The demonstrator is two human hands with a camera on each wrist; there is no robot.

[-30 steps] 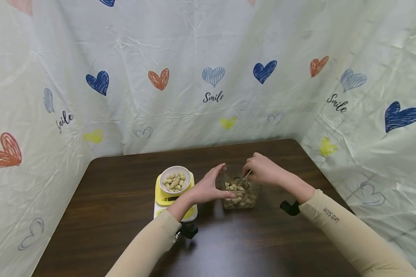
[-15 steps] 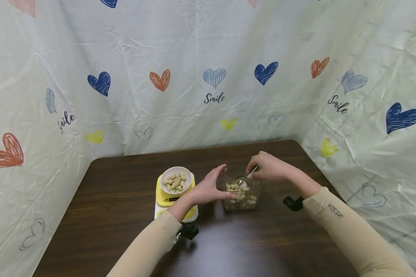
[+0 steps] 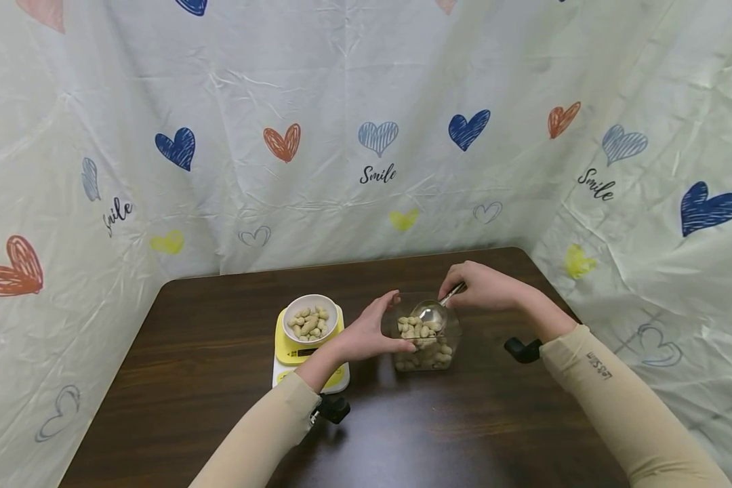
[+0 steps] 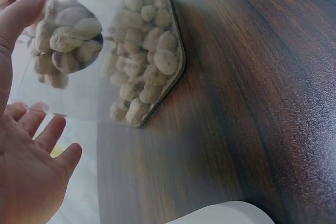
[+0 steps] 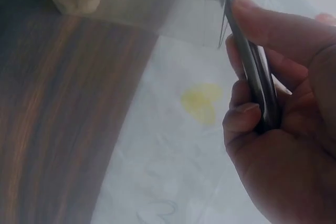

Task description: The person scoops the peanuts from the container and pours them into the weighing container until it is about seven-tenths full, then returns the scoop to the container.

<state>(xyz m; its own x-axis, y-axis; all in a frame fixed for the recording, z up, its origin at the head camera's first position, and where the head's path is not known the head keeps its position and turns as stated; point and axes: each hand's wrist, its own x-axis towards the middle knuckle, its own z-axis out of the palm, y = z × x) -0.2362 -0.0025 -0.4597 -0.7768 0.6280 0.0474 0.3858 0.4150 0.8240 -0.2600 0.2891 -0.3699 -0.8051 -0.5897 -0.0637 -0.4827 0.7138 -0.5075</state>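
A clear plastic container [image 3: 454, 333] holds shelled-looking pale peanuts [image 3: 423, 354] in their shells. My left hand [image 3: 369, 332] grips its left side, thumb on the near wall and fingers toward the far corner. My right hand [image 3: 478, 285] holds a metal spoon [image 3: 432, 313] by its handle [image 5: 260, 80], thumb along the top and fingers curled around it. The spoon's shiny round bowl is inside the container, at the peanuts. Through the clear wall in the left wrist view, a cluster of peanuts [image 4: 65, 40] shows by the bowl's dark curved edge.
Left of the container stands a yellow and white kitchen scale [image 3: 288, 349], partly hidden by the left forearm. On it sits a white bowl [image 3: 289, 313] with several peanuts. A dark wooden table [image 3: 207, 352] lies beneath, and a white heart-print curtain [image 3: 317, 196] hangs behind.
My right hand has moved right and slightly back, drawing the spoon's bowl toward the container's far right, so more of it shows. The left hand keeps its place on the container.
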